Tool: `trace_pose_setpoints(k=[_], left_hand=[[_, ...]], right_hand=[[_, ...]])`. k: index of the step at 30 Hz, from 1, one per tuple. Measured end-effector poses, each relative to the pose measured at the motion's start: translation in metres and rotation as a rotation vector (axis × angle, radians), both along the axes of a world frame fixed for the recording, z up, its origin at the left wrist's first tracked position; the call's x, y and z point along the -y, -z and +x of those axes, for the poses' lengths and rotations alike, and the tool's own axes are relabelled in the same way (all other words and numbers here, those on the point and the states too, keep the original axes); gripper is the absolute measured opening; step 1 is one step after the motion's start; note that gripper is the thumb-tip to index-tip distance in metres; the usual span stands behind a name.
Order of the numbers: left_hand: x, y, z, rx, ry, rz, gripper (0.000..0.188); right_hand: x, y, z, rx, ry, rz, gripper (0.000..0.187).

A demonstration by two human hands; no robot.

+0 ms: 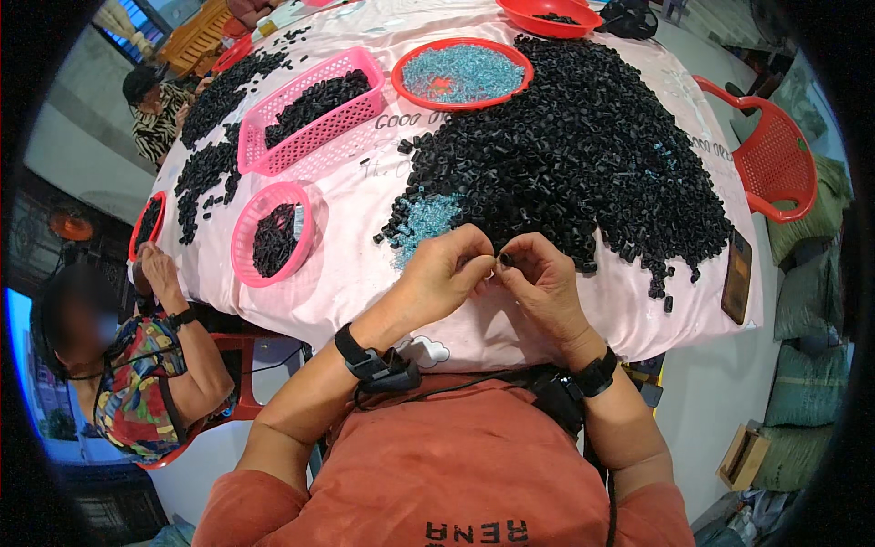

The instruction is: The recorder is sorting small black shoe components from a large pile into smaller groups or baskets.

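A small black piece at my fingertips

In the head view, both my hands meet above the near edge of the cloth-covered tabletop (355, 296). My right hand (547, 287) pinches a small black piece (507, 260) between thumb and fingers, just in front of the big heap of black pieces (583, 146). My left hand (447, 278) is curled, its thumb and forefinger nearly meeting right beside that piece. Its fingertips are too small and too covered for me to tell whether they grip anything.

My hands hide part of the near side of the heap. Left of them lies a patch of clear bluish bits (427, 219), its lower part behind my left hand. More bits fill a red tray (460, 106) farther back; I can't make out their shape. A pink rectangular basket (324, 132) and a pink round basket (243, 239) hold dark pieces that blur together.

At the top, the edge of the view cuts off a red bowl (547, 30), and a dark bundle (629, 16) beside it is hard to identify. To my left, a co-worker's hands (162, 273) overlap, so what they hold is unclear.
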State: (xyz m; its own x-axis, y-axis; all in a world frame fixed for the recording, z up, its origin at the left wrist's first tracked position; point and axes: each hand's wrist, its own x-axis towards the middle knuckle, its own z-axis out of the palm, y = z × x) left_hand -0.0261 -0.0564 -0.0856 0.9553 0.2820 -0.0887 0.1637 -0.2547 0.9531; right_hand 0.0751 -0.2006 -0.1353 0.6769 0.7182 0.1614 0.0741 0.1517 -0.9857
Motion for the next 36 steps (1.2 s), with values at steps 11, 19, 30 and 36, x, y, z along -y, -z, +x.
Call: trace_pose_setpoints(k=[11,19,30,36], left_hand=[[0.0,0.005,-0.001,0.179,0.053,0.393,0.008],[0.005,-0.003,-0.002,-0.068,-0.017,0.089,0.021],[-0.003,0.002,-0.003,-0.027,-0.077,0.079,0.022],[-0.002,0.006,-0.002,0.114,-0.086,0.24,0.016]], right_hand=[[-0.001,0.004,-0.001,0.021,0.025,-0.025,0.012],[0.0,-0.004,-0.002,0.002,0.025,-0.026,0.011],[-0.001,-0.001,-0.002,-0.072,0.024,-0.045,0.01],[-0.002,-0.001,-0.003,0.102,0.064,-0.099,0.014]])
